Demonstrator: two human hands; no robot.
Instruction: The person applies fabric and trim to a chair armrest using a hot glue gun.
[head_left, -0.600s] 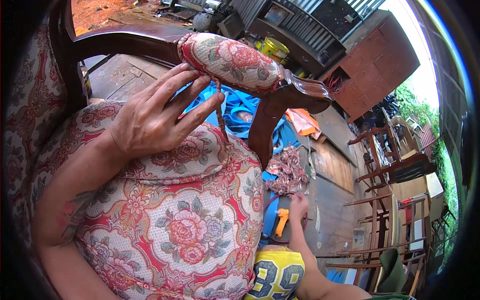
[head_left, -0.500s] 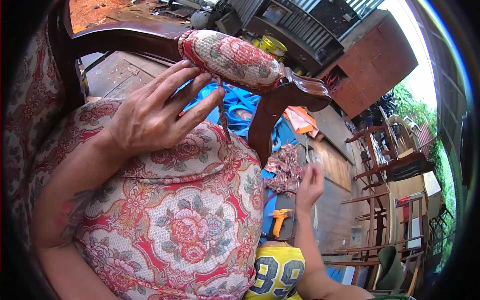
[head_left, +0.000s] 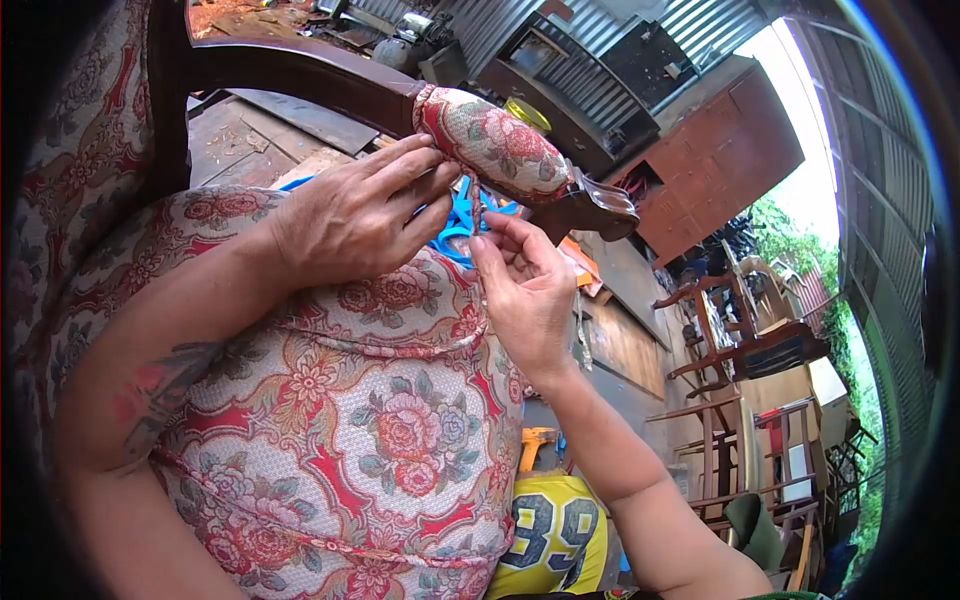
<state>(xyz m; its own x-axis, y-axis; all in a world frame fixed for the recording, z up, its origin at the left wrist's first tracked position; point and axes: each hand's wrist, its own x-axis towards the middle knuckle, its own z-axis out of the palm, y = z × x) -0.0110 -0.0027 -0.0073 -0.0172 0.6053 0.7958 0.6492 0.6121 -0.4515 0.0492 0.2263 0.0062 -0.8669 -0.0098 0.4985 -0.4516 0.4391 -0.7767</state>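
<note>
Floral red-and-cream fabric covers the chair seat [head_left: 400, 450], which fills the near left of the scene. Its padded armrest [head_left: 495, 140] lies farther off on a dark wooden frame. The left hand [head_left: 350, 215] rests open on the far edge of the seat, its fingers stretched up against the underside of the armrest. Just to its right, the right hand [head_left: 525, 290] pinches 1 thin braided cord [head_left: 477, 205], which hangs from the armrest between the 2 hands.

One head-worn view only, tilted forward and down. Floral seat cushion [head_left: 400, 440] and padded armrest [head_left: 495, 145] are seen very close; cluttered yard [head_left: 630, 345] is caught at right.
</note>
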